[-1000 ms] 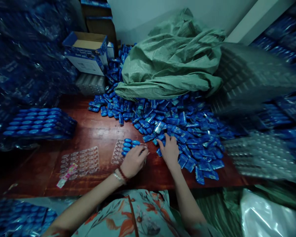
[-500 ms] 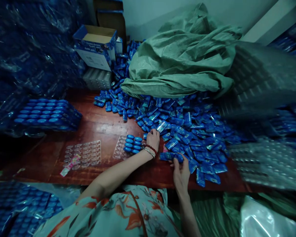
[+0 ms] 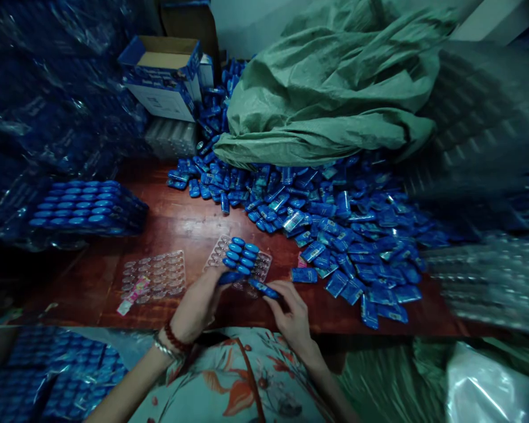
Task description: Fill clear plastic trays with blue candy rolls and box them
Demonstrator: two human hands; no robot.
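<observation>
My left hand (image 3: 197, 302), with a red bead bracelet and a silver one at its wrist, holds a blue packet (image 3: 230, 278) at the near left of a clear plastic tray (image 3: 264, 265). Several blue packets (image 3: 242, 254) stand in rows in that tray. Between the thumb and fingers of my right hand (image 3: 290, 306) is another blue packet (image 3: 264, 288), close to the tray's near edge. A second clear tray (image 3: 158, 273), with a pink and white strip (image 3: 134, 295) on it, lies to the left.
Loose blue packets (image 3: 326, 217) are heaped at the centre and right, partly under a green sack (image 3: 326, 100). Stacked packets (image 3: 86, 205) stand left, an open box (image 3: 163, 73) behind. Clear trays (image 3: 489, 282) are piled at the right.
My left hand has drawn back from the heap to the near side of the tray, now with a packet. My right hand has moved left with a packet. The tray looks turned.
</observation>
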